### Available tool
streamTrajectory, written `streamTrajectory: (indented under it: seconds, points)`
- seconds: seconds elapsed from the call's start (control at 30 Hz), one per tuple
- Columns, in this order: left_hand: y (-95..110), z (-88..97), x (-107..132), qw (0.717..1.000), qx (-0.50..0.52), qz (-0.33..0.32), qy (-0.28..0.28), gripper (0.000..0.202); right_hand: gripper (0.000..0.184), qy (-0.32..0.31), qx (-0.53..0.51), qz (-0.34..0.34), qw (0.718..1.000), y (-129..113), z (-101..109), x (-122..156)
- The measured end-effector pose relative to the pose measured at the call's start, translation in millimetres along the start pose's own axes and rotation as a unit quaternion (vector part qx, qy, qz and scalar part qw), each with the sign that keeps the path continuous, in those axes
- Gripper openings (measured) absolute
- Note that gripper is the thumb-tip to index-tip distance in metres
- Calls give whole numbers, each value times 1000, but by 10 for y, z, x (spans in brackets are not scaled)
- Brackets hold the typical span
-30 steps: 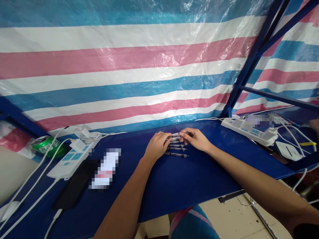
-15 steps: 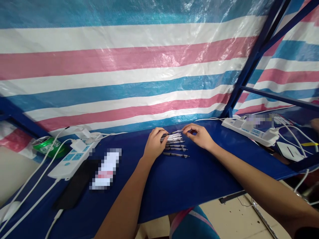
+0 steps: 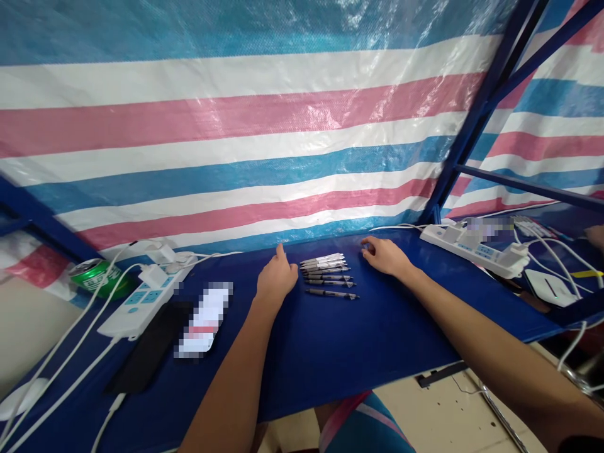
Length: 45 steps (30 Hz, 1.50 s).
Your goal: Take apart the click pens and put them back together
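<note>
Several dark and silver pens [image 3: 326, 274] lie side by side in a neat row on the blue table [image 3: 330, 340]. My left hand [image 3: 277, 277] rests just left of the row, apart from it, thumb raised and fingers loosely bent, holding nothing. My right hand [image 3: 383, 255] rests just right of the row, fingertips down on the table, with nothing in it either. Neither hand touches the pens.
A white power strip [image 3: 138, 303] with plugs and cables, a green can [image 3: 95, 275], a dark phone [image 3: 144, 352] and a blurred white item [image 3: 204, 319] lie at the left. A second power strip [image 3: 472, 249] and a small white device [image 3: 550, 287] sit at the right. A striped tarp [image 3: 245, 132] hangs behind.
Both hands let go of the pens and drew apart, the left hand to the left and the right hand to the right. The pens now lie uncovered in their row.
</note>
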State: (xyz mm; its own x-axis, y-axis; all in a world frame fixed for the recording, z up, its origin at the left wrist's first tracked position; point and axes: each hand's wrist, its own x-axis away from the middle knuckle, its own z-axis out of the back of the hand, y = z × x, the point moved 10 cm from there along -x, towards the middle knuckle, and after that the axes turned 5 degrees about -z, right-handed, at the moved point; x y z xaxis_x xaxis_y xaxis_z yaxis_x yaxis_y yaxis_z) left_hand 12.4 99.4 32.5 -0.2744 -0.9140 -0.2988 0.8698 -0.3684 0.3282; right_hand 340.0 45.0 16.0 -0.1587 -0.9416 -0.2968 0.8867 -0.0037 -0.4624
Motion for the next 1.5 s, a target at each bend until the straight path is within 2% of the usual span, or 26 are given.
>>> streamTrajectory:
  seconds: [0.07, 0.17, 0.3, 0.37, 0.43, 0.5, 0.57, 0.67, 0.73, 0.9, 1.13, 1.37, 1.5]
  points:
    - [-85, -21, 55, 995, -56, 50, -69, 67, 21, -7, 60, -41, 997, 133, -27, -10]
    - [-146, 39, 141, 977, -115, 102, -147, 63, 24, -37, 116, -89, 989, 265, -62, -15]
    - [-156, 105, 202, 962, -144, 120, -198, 54, 29, -75, 142, -103, 982, 309, -91, -12]
    - [-147, 115, 202, 963, -156, 115, -189, 53, 30, -72, 147, -102, 981, 310, -79, -7]
    - [-90, 139, 171, 968, -182, 90, -149, 53, 32, -49, 149, -88, 984, 273, -46, -7]
    - [44, 152, 125, 974, -201, 38, -93, 52, 29, -15, 134, -44, 990, 153, -9, -12]
    - [212, 102, 95, 981, -186, -23, -60, 49, 26, 7, 87, 25, 996, -47, 1, -1]
    - [414, -51, 81, 988, -107, -87, -69, 48, 33, 6, -8, 114, 993, -345, -36, 58]
    - [490, -118, 79, 990, -66, -101, -77, 49, 36, -3, -51, 134, 990, -464, -79, 98]
    - [537, -169, 69, 991, -16, -113, -69, 51, 38, -36, -88, 132, 987, -572, -199, 169]
    - [431, -169, 10, 993, 50, -105, -24, 45, 37, -55, -82, 81, 992, -552, -257, 157]
    - [304, -76, -33, 994, 83, -66, -3, 48, 30, -43, -100, 29, 994, -509, -184, 177]
    - [344, -8, -12, 994, 81, -70, 5, 47, 28, -50, -107, 23, 993, -536, -154, 207]
